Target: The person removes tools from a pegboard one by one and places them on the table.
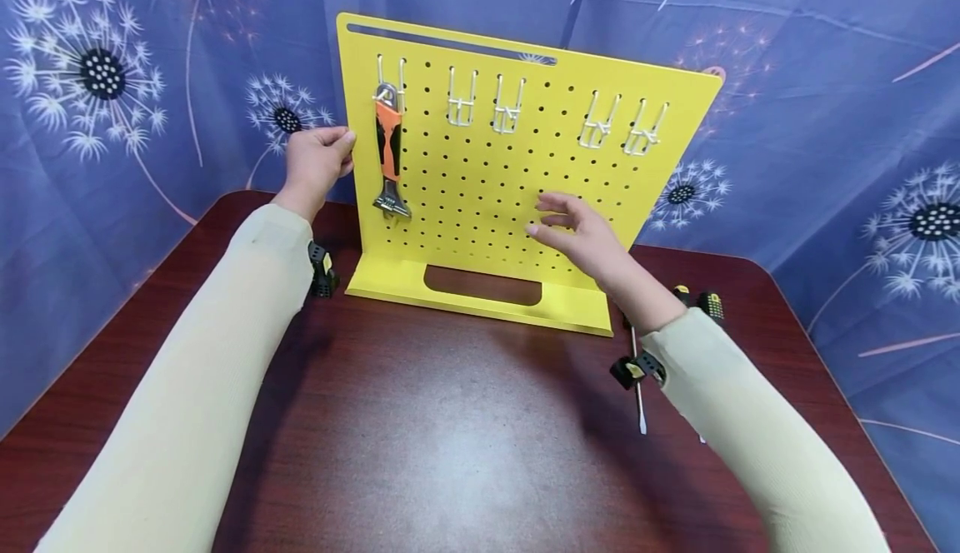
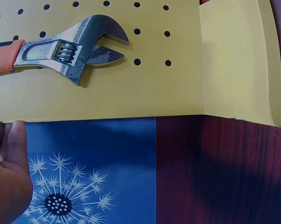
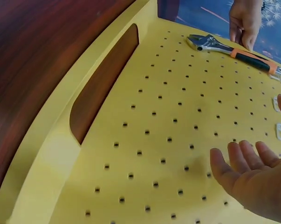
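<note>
A yellow pegboard stands upright on its bent foot on the table. At its left edge, my left hand pinches the rim between thumb and fingers. An adjustable wrench with an orange and black handle hangs by its end from the leftmost white hook, head down. Its partly spread jaws show in the left wrist view, close to the board's edge. My right hand is in front of the board's right half, fingers loosely bent and apart, holding nothing. Several other white wire hooks along the top carry no tools.
Under and beside my right forearm lie screwdrivers with black and yellow handles on the dark red-brown table. A blue dandelion-print cloth hangs behind and at both sides. Each wrist wears a small black camera.
</note>
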The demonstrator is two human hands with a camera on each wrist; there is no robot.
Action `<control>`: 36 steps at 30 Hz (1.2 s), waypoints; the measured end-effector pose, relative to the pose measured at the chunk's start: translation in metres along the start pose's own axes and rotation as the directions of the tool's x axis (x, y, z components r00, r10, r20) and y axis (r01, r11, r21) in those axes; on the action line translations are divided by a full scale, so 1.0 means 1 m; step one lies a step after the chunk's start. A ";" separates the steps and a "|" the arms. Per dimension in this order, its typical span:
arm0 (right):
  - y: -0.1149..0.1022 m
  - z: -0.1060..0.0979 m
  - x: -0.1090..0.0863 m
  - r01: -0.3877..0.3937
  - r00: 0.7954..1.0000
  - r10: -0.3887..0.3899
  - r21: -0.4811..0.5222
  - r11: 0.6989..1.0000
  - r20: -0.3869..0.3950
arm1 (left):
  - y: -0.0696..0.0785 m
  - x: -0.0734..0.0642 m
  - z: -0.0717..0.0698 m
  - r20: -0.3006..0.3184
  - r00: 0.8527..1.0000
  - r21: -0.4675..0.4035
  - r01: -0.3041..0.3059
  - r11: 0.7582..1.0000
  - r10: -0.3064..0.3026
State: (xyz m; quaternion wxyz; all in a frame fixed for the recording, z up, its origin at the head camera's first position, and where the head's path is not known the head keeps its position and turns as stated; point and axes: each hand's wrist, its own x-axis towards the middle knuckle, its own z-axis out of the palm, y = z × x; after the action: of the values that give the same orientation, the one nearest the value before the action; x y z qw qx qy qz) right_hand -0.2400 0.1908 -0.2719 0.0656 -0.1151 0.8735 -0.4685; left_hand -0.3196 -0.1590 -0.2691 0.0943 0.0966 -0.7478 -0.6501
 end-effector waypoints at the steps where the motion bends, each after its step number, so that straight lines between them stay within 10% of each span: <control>1: -0.001 0.004 0.004 0.010 1.000 -0.010 0.017 1.000 0.004 | 0.000 0.000 0.000 -0.002 1.000 0.000 0.001 1.000 -0.001; 24: -0.036 0.070 0.064 0.059 0.997 -0.075 0.391 0.919 0.024 | 0.000 -0.001 -0.002 0.014 1.000 0.018 0.004 1.000 -0.004; 36: -0.051 0.093 0.083 0.073 0.996 -0.091 0.412 0.908 0.025 | -0.001 0.002 -0.002 0.007 1.000 -0.004 0.008 1.000 -0.008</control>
State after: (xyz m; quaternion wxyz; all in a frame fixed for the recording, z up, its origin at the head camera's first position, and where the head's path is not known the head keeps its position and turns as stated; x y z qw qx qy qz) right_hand -0.2926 0.0668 -0.2812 0.0877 -0.1455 0.7483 -0.6412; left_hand -0.3213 -0.1617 -0.2702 0.0891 0.0971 -0.7464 -0.6523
